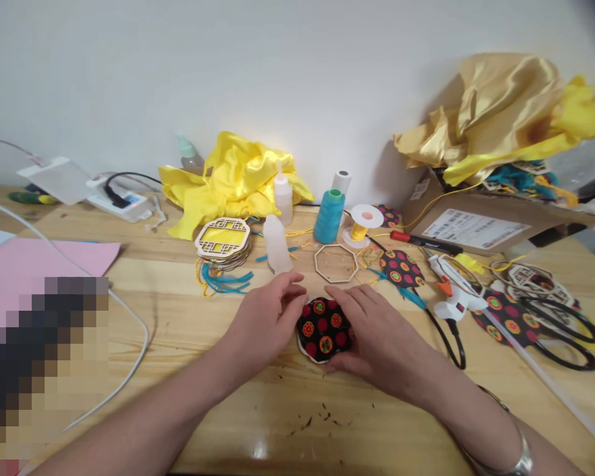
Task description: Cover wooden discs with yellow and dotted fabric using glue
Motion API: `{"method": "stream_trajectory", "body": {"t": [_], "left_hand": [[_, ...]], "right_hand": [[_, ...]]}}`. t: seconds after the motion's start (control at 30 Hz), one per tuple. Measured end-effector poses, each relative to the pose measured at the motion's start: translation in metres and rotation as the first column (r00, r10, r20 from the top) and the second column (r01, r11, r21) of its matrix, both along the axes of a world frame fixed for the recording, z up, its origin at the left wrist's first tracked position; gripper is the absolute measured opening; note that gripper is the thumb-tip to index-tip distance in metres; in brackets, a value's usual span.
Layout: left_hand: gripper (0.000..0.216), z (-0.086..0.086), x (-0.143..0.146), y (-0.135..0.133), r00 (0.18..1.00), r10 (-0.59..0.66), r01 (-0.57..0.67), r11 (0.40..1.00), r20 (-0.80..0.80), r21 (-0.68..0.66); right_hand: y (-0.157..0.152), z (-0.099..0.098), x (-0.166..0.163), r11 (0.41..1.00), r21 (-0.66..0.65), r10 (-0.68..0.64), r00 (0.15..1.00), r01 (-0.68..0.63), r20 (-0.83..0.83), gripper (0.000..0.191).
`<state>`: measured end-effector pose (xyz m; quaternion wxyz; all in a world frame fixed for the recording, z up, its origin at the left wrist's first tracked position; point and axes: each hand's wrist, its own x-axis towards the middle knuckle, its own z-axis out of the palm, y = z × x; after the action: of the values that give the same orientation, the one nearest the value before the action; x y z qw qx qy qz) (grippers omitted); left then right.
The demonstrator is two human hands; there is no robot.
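Note:
A small round piece covered in black fabric with red and yellow flowers [323, 328] lies on the wooden table [287, 423]. My left hand [266, 318] curls against its left edge, fingers pressed on the rim. My right hand [377, 330] rests on its right side, fingers laid over the edge and thumb under it. Both hands hold the piece between them. Just beyond it lies an empty wooden octagon frame [336, 263].
Behind the hands stand two white squeeze bottles [276, 243], a teal thread cone [329, 215] and a yellow ribbon spool [363, 223]. A glue gun [451, 291], scissors [560, 327] and flowered fabric pieces [401, 268] lie right. Yellow cloth [233, 178], carved frames [223, 241], pink paper [30, 271] and a white cable [129, 317] lie left.

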<state>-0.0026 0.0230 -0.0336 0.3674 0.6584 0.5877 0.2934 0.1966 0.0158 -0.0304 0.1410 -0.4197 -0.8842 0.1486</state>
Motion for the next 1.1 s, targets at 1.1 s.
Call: {"method": "stream_trajectory", "body": {"t": [1.1], "left_hand": [[0.025, 0.004, 0.001, 0.003, 0.745, 0.018, 0.342, 0.848, 0.667, -0.404]], "right_hand": [[0.008, 0.008, 0.000, 0.602, -0.796, -0.579, 0.653, -0.062, -0.489, 0.033]]}}
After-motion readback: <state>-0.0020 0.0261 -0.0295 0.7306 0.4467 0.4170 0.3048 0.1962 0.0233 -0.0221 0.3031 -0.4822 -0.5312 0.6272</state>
